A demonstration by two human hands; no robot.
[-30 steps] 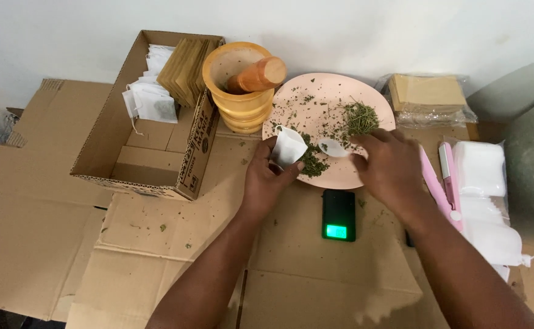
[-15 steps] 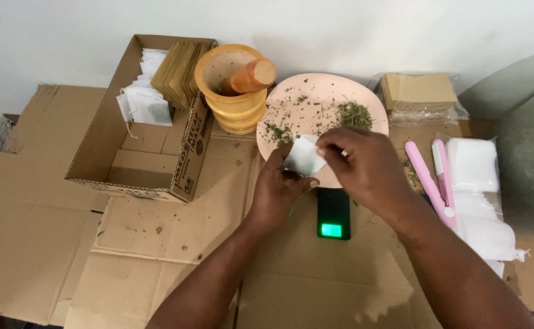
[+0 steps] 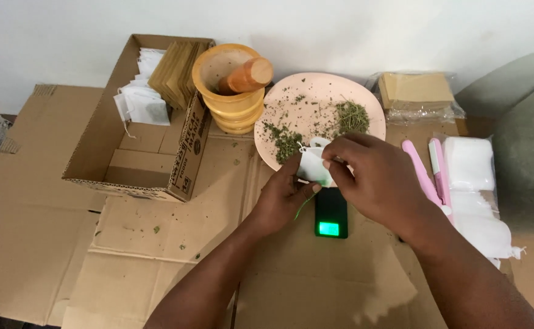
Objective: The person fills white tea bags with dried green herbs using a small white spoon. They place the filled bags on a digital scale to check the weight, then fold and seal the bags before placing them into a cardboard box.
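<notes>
Both hands meet over a small black pocket scale (image 3: 331,214) with a lit green display. My left hand (image 3: 284,196) pinches the lower edge of a small white tea bag (image 3: 313,166). My right hand (image 3: 373,176) grips the same bag from the right, its fingers at the bag's top. Just behind them stands a pink plate (image 3: 364,97) strewn with dried green herbs (image 3: 352,116). The scale's platform is partly hidden by the bag and my hands.
An open cardboard box (image 3: 105,140) at left holds white tea bags (image 3: 139,100) and brown envelopes (image 3: 175,73). A yellow mortar (image 3: 227,91) with an orange pestle (image 3: 249,74) stands beside the plate. A pink sealer tool (image 3: 425,173), white bag stack (image 3: 471,167) and bagged envelopes (image 3: 416,91) lie right.
Both hands have drawn the tea bag back from the plate toward the scale. The right hand has shifted from the herbs onto the bag's top.
</notes>
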